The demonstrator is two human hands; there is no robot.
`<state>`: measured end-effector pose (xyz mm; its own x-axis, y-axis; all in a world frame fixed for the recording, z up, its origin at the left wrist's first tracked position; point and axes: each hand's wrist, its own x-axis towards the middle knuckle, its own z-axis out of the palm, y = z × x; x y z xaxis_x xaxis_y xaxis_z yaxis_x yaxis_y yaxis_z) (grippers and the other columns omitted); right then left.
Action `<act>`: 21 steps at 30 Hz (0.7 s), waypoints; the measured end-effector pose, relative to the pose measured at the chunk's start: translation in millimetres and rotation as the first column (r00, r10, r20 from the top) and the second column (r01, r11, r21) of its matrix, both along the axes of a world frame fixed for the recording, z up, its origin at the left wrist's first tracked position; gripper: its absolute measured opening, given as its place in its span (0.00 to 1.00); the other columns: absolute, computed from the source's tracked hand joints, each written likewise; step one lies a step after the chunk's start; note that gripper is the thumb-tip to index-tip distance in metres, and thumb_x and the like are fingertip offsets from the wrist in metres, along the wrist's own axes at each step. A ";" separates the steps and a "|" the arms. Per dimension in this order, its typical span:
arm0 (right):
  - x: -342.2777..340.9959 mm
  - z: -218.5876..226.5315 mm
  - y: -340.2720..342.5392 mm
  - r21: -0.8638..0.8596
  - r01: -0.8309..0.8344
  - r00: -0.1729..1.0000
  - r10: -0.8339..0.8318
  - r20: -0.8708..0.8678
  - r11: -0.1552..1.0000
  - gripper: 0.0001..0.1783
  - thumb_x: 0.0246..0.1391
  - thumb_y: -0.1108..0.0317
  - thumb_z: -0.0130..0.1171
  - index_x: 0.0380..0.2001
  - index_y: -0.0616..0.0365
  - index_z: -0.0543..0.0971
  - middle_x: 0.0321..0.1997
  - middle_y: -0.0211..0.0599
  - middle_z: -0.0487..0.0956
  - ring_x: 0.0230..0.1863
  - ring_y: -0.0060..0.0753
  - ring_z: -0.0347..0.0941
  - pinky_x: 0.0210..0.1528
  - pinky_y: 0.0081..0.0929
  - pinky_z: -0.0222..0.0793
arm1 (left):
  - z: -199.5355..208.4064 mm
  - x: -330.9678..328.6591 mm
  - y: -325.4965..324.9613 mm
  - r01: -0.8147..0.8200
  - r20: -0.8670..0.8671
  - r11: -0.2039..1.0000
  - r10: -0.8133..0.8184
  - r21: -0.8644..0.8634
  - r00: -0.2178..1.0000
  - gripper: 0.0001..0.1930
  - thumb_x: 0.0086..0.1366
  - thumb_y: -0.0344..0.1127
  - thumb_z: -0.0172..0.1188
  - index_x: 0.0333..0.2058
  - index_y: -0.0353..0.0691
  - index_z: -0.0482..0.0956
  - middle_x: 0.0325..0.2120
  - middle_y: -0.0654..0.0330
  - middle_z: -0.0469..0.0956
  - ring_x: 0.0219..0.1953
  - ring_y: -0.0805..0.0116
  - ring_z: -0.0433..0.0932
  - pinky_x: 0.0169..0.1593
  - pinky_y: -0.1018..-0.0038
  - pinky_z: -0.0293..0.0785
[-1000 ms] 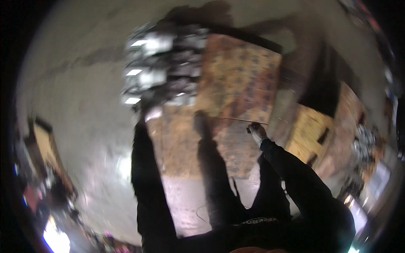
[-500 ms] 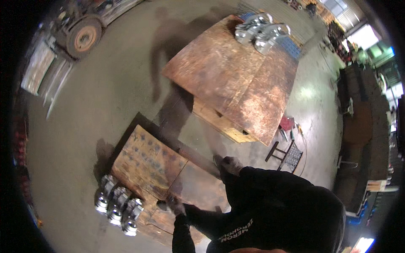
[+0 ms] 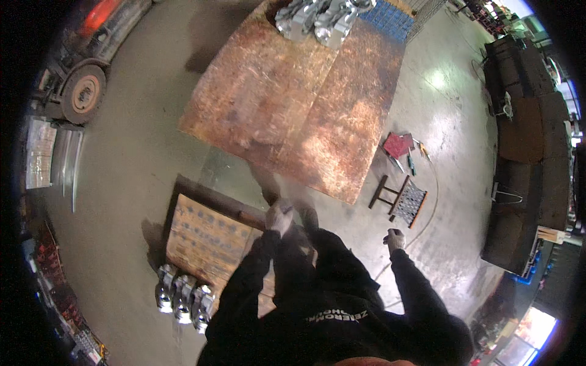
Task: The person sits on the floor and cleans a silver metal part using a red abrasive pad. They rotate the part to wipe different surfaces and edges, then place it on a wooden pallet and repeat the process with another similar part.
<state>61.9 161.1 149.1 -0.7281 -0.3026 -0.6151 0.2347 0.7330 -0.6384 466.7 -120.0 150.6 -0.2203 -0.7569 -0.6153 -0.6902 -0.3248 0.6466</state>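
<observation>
My left hand (image 3: 279, 219), in a pale glove, is just beyond the right end of the low wooden table (image 3: 210, 235). Motion smears its fingers, and I cannot make out whether it holds anything. Out to the right over the floor is my right hand (image 3: 395, 240), also gloved, its fingers curled in loosely with nothing visible in them. Nearest to it lies a small stool with a woven seat (image 3: 408, 201). Shiny metal castings (image 3: 183, 299) stand in a row at the low table's left end. More castings (image 3: 320, 21) sit at the far end of the large wooden table (image 3: 287, 104).
Beyond the stool, a red cloth (image 3: 398, 145) and hand tools (image 3: 410, 163) lie on the floor. A thin hose (image 3: 434, 204) curves past the stool. A vehicle wheel (image 3: 83, 94) is at the far left. Dark workbenches (image 3: 519, 146) line the right side.
My body has turned and straightened. My right hand has swung out to the right, away from the tables. My left hand has moved up and right from above the low table.
</observation>
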 end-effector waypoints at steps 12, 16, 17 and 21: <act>-36.4 7.9 -32.2 0.064 0.036 0.997 -0.032 -0.066 0.997 0.23 0.67 0.55 0.58 0.48 0.70 0.77 0.36 0.43 0.84 0.34 0.32 0.80 0.43 0.31 0.77 | -64.7 -170.1 -134.9 0.649 0.471 0.746 -0.522 -0.152 0.711 0.62 0.55 0.60 0.72 0.76 0.36 0.43 0.78 0.45 0.39 0.77 0.43 0.46 0.77 0.49 0.42; -142.3 -29.9 -163.4 -0.061 -0.269 0.930 0.243 -0.277 0.961 0.19 0.69 0.58 0.58 0.49 0.66 0.78 0.38 0.40 0.84 0.37 0.33 0.81 0.45 0.32 0.76 | -166.0 -216.1 -130.7 0.723 0.966 0.678 -0.075 -0.132 0.246 0.62 0.59 0.62 0.68 0.76 0.35 0.38 0.77 0.38 0.36 0.79 0.48 0.42 0.77 0.50 0.45; -156.4 -27.4 -216.4 -0.081 -0.294 0.930 0.265 -0.255 0.952 0.19 0.70 0.58 0.58 0.48 0.67 0.79 0.40 0.41 0.84 0.40 0.32 0.81 0.46 0.31 0.75 | -162.7 -223.0 -139.0 0.688 0.901 0.722 -0.249 -0.071 0.355 0.67 0.53 0.66 0.70 0.76 0.34 0.38 0.77 0.38 0.36 0.79 0.45 0.40 0.77 0.48 0.42; -230.4 -52.5 -445.8 -0.384 -0.517 0.854 0.490 -0.173 0.765 0.22 0.72 0.59 0.57 0.59 0.65 0.74 0.54 0.43 0.82 0.56 0.36 0.79 0.59 0.31 0.73 | -173.2 -245.1 -133.7 0.630 0.843 0.769 -0.264 -0.109 0.469 0.33 0.78 0.39 0.43 0.76 0.38 0.45 0.75 0.46 0.53 0.74 0.52 0.59 0.74 0.49 0.59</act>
